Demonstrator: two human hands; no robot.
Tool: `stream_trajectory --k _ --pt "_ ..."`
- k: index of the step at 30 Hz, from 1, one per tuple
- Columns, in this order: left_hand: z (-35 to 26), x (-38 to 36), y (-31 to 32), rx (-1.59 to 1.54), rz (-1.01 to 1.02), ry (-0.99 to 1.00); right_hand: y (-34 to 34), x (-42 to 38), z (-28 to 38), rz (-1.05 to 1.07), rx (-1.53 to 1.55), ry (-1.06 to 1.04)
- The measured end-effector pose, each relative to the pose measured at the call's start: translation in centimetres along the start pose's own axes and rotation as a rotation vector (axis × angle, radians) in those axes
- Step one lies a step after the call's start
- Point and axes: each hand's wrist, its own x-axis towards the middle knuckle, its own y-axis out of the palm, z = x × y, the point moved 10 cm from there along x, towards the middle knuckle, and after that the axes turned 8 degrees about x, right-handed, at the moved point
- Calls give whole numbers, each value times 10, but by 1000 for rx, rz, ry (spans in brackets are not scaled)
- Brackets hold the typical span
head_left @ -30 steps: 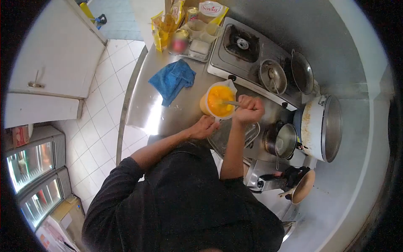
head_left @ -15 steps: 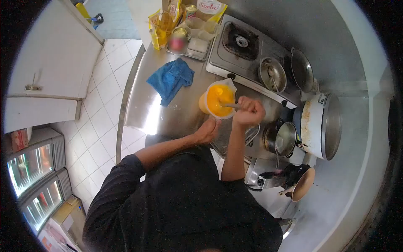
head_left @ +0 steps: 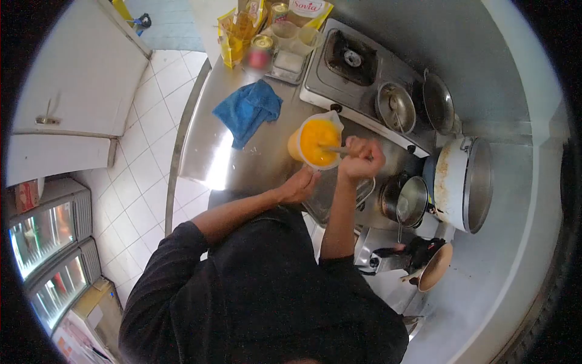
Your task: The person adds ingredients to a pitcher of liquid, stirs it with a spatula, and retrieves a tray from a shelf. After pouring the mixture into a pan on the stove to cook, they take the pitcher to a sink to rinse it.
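Left hand (head_left: 298,185) grips the jug (head_left: 294,147) on its near side, probably steadying it by the bench's (head_left: 203,148) front edge, while the right hand (head_left: 362,159), clenched round a utensil (head_left: 334,149), works the yellow mix (head_left: 316,138).

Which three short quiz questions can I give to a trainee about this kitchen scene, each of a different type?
1. True or false: the blue cloth lies on the metal counter.
2. Choose: what does the right hand hold? A) a can; B) a utensil dipped in yellow mixture; C) the cloth.
3. Fill in: the left hand holds the ____ that contains the mixture.
Key: 1 true; 2 B; 3 jug.
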Motion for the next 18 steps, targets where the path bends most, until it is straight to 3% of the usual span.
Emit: stream_trajectory --k 3,7,9,10,12,15,18 --pt "16 5 7 3 102 -57 -58 -21 -48 -212 -172 -158" --pt "-2 -1 -1 76 391 -308 -21 -13 -23 -75 -35 26" --pt "-11 9 -8 -20 117 -78 -10 -6 -17 -7 94 17" --pt "-16 6 -14 -68 -12 33 -22 -8 -26 -46 -76 -3" --pt "-17 5 -10 -56 60 -22 -49 -13 -51 -122 -412 -42" --pt "-23 -5 -11 -16 60 5 -2 -2 -10 35 -19 54" --pt "-11 -2 -10 56 116 -39 -34 -22 -36 -63 -424 -163"
